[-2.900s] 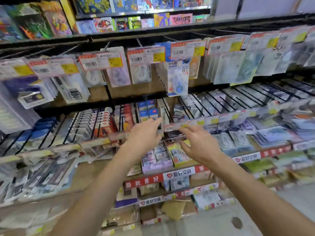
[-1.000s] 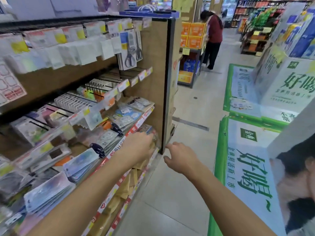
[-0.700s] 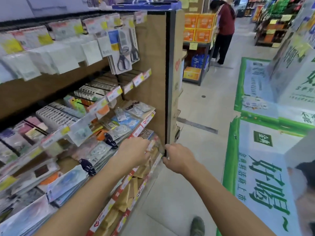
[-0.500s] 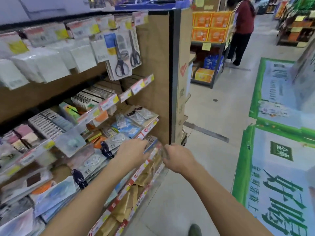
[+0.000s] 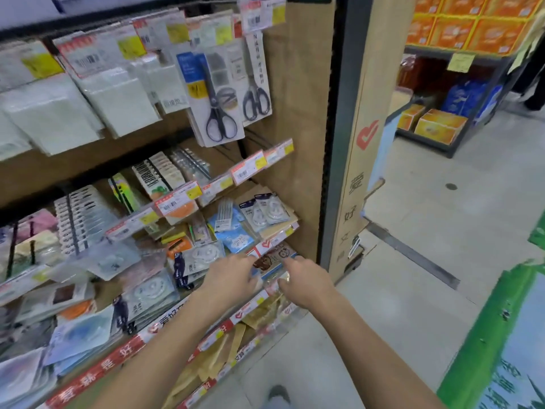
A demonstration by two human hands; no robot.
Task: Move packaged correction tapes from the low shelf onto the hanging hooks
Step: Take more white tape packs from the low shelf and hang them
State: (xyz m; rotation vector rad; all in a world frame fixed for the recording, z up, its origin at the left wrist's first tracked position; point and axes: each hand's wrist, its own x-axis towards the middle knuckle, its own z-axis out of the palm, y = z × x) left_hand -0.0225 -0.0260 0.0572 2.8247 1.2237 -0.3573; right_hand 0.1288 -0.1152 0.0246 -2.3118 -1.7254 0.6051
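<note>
Packaged correction tapes (image 5: pixel 267 213) lie on the low shelf (image 5: pixel 267 244) with the red price strip, and more clear packs (image 5: pixel 203 255) sit further left. Just under that strip, at the shelf's right end, lies a flat pack with a brown cartoon print (image 5: pixel 272 259). My left hand (image 5: pixel 233 280) reaches to this pack's left edge, fingertips against it. My right hand (image 5: pixel 305 283) is at its right edge, index finger stretched onto it and thumb spread below. Neither hand visibly grips anything. Hanging hooks with price tags (image 5: pixel 246 170) stick out above the shelf.
Packaged scissors (image 5: pixel 219 113) and white packs (image 5: pixel 118 98) hang on the upper hooks. The shelf unit's end panel (image 5: pixel 352 160) stands right of my hands. The grey aisle floor (image 5: pixel 442 231) lies beyond, with orange boxes (image 5: pixel 442 125) on a far rack and a green display (image 5: pixel 501 349) bottom right.
I turned right from the middle of the rack to its end. Both hands dropped from the upper hook rail and closed in on the cartoon-print pack at the low shelf.
</note>
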